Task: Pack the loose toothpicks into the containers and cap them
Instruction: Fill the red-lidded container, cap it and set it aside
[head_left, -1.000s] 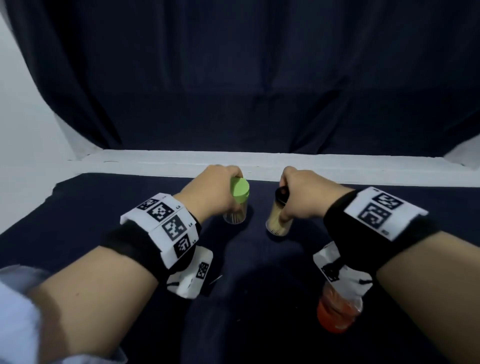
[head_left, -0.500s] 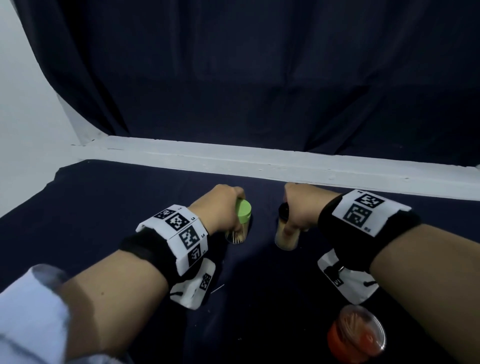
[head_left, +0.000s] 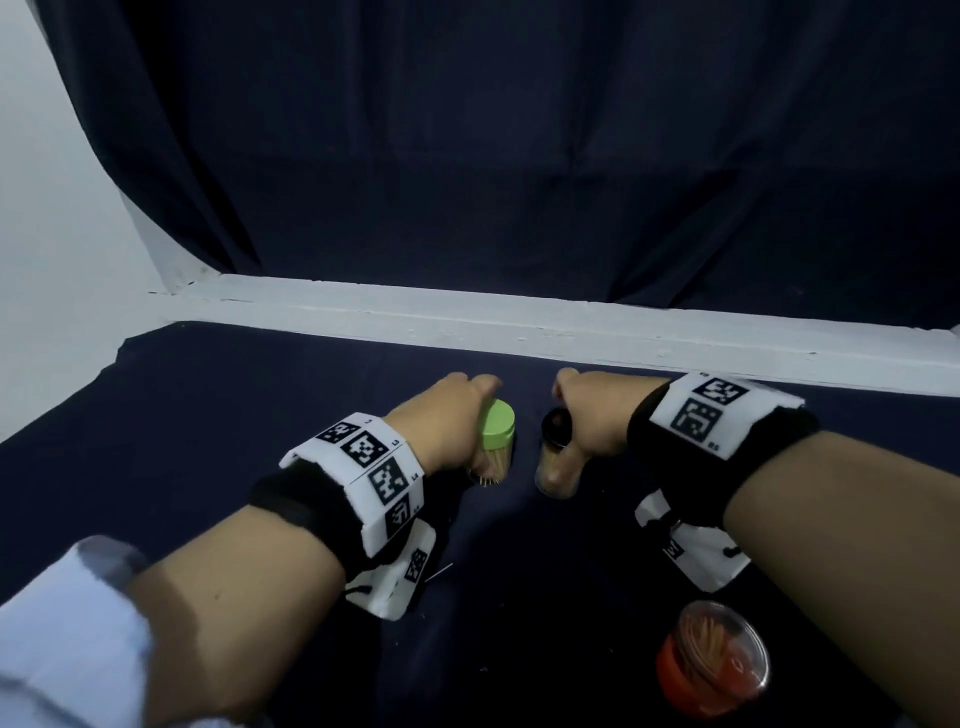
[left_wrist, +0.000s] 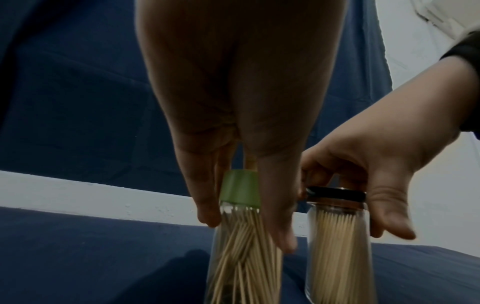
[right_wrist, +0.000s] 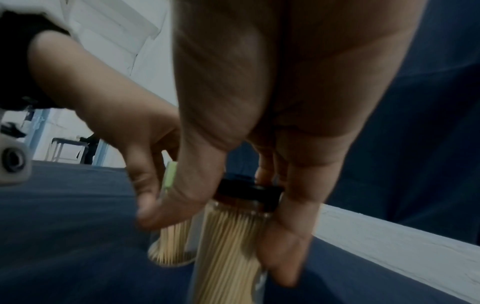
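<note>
Two clear toothpick containers stand side by side on the dark cloth. My left hand reaches down over the green-capped container. Its thumb and fingers pinch the sides just below the green cap. The toothpicks inside lean at mixed angles. My right hand holds the black-capped container, with fingers round its black cap. That one is packed with upright toothpicks. A single loose toothpick lies on the cloth beside my left wrist.
An orange container with a clear lid and toothpicks inside sits at the near right, under my right forearm. A white ledge runs along the far edge of the cloth, with a dark curtain behind it.
Both hands keep their hold on the two containers, which have moved slightly toward the far ledge. The orange container, earlier partly hidden by my right wrist, now shows in full.
</note>
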